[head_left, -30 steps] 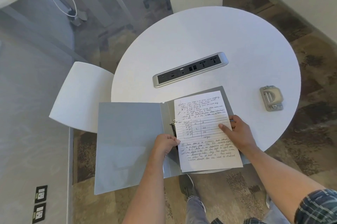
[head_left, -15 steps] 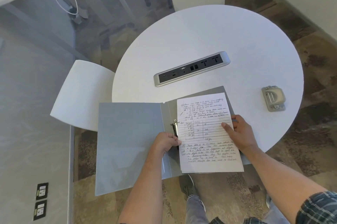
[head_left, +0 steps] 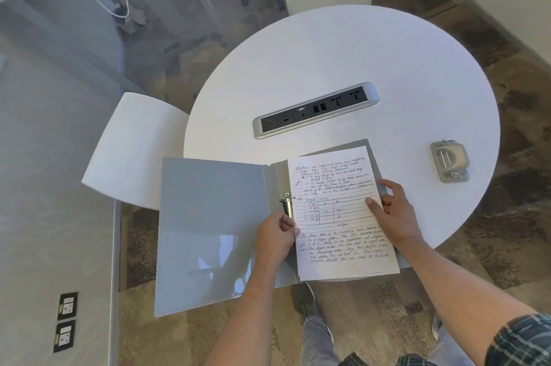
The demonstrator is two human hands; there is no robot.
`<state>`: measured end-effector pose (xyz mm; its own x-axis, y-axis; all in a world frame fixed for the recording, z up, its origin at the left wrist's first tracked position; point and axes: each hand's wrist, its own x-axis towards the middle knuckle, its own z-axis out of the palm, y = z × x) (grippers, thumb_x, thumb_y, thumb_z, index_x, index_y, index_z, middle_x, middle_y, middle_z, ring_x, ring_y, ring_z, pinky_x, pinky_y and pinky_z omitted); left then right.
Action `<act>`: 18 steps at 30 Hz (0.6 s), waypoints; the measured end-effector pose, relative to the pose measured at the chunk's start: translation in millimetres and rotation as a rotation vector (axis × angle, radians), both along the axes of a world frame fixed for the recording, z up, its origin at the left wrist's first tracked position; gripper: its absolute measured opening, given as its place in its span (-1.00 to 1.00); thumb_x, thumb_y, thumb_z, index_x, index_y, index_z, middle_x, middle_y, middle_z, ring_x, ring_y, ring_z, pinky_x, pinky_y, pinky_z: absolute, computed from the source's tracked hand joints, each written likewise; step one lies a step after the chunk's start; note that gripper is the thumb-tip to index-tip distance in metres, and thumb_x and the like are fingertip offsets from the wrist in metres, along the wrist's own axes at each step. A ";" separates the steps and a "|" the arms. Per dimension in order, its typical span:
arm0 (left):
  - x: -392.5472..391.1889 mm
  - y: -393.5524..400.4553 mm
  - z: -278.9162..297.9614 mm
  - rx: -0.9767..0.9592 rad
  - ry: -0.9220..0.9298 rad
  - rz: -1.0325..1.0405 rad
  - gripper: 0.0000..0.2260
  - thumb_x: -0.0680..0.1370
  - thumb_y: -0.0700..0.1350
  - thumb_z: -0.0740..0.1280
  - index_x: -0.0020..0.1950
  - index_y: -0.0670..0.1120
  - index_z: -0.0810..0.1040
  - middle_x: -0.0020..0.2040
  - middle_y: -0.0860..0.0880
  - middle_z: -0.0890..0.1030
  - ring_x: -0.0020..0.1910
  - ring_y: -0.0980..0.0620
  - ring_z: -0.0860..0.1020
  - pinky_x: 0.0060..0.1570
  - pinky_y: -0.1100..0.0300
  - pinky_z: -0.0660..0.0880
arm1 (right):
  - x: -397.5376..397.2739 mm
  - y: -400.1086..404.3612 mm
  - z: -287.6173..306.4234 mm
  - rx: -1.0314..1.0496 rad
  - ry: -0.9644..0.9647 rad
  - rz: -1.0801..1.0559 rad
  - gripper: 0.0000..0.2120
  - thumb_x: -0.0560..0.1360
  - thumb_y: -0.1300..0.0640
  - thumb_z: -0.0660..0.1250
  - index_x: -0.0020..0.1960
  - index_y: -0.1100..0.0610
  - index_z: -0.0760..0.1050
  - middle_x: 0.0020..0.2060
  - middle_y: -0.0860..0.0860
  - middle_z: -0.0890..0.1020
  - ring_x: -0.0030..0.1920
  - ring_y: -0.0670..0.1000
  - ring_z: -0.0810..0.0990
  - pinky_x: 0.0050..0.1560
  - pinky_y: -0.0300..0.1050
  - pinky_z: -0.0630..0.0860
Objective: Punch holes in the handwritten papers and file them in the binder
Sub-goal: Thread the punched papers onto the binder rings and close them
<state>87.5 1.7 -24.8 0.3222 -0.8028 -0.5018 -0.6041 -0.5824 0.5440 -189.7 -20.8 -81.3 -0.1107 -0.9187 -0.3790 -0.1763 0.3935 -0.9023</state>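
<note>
- the filing step is what is going on here, judging by the layout: the grey binder (head_left: 214, 228) is lying open at the near edge of the round white table (head_left: 343, 52), its left cover hanging out past the rim.
- the handwritten papers (head_left: 340, 216) are sitting on the binder's right half, their left edge lying right at the metal ring clip (head_left: 286, 207) on the spine.
- the left hand (head_left: 275, 239) is curling its fingers at the lower end of the ring clip and the papers' left margin; it is pinching something there, but whether that is the clip, the sheet edge or both is too small to tell.
- the right hand (head_left: 393, 212) is lying on the papers' right edge with fingers fairly straight, pressing the stack flat rather than gripping it.
- the hole punch (head_left: 449, 160) is resting well apart on the right of the table, with neither hand on it, so the punching seems to be finished for this stack.
- the power strip (head_left: 316, 109) set into the tabletop is sitting beyond the binder, out of the way.
- whether the rings are standing open or closed, and whether the holes are already threaded, is not showing clearly.
- the next move is probably calling for the holes to be seated on the prongs and the clip closed, with the right hand keeping the sheets from sliding.
</note>
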 end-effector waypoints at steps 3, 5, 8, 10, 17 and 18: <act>-4.4 2.8 -0.6 -0.017 -0.047 -0.041 -0.86 0.49 -0.15 0.50 -0.20 0.03 0.60 -0.24 0.11 0.66 -0.21 0.13 0.62 -0.20 0.16 0.61 | -2.5 0.3 -2.8 -0.014 0.007 0.017 -0.41 0.58 0.12 0.43 0.20 -0.55 0.26 -0.11 -0.24 0.73 -0.17 -0.14 0.75 -0.28 -0.25 0.64; -7.6 5.6 -0.9 -0.013 -0.103 -0.107 -0.89 0.51 -0.12 0.49 -0.17 0.05 0.63 -0.19 0.16 0.66 -0.16 0.14 0.63 -0.10 0.14 0.62 | -2.3 0.7 -3.7 0.000 0.007 0.032 -0.42 0.56 0.20 0.40 0.24 -0.45 0.31 -0.10 -0.18 0.75 -0.16 -0.10 0.75 -0.24 -0.21 0.66; -10.2 12.5 -2.8 -0.059 -0.211 -0.210 -0.96 0.54 -0.09 0.46 -0.04 0.04 0.70 -0.14 0.16 0.63 -0.13 0.13 0.61 -0.04 0.16 0.58 | -1.1 -2.1 -4.2 0.028 -0.002 0.037 -0.55 0.58 0.23 0.37 0.31 -0.18 0.36 -0.08 -0.07 0.76 -0.12 -0.06 0.77 -0.18 -0.11 0.70; -9.8 15.6 -5.6 -0.087 -0.264 -0.251 -0.89 0.59 -0.09 0.40 0.03 0.02 0.73 -0.07 0.10 0.63 -0.07 0.08 0.61 0.03 0.11 0.58 | -0.7 -6.0 -1.6 0.034 -0.008 0.031 -0.60 0.60 0.22 0.39 0.34 -0.09 0.38 -0.02 -0.03 0.74 -0.08 -0.03 0.76 -0.16 -0.07 0.70; -9.1 17.3 -6.8 -0.148 -0.297 -0.292 -0.86 0.60 -0.07 0.38 0.11 0.02 0.71 -0.07 0.13 0.50 -0.04 0.07 0.56 0.15 0.06 0.53 | 10.4 -13.5 12.7 -0.008 0.283 0.139 -0.65 0.66 0.23 0.31 0.37 -0.06 0.39 0.05 -0.02 0.63 -0.01 0.03 0.66 -0.15 -0.05 0.62; -8.8 19.0 -7.2 -0.163 -0.286 -0.281 -0.87 0.59 -0.07 0.39 0.10 0.00 0.70 -0.04 0.12 0.52 -0.03 0.07 0.56 0.16 0.06 0.53 | 12.4 -14.0 12.9 -0.005 0.316 0.146 -0.66 0.66 0.23 0.30 0.37 -0.05 0.39 0.07 0.00 0.62 0.02 0.06 0.65 -0.16 -0.09 0.58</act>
<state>78.7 20.7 -32.0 0.1875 -0.9406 -0.2830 -0.8667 -0.2940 0.4030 -177.3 -34.8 -68.4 -0.0891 -0.9352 -0.3428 -0.5009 0.3395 -0.7961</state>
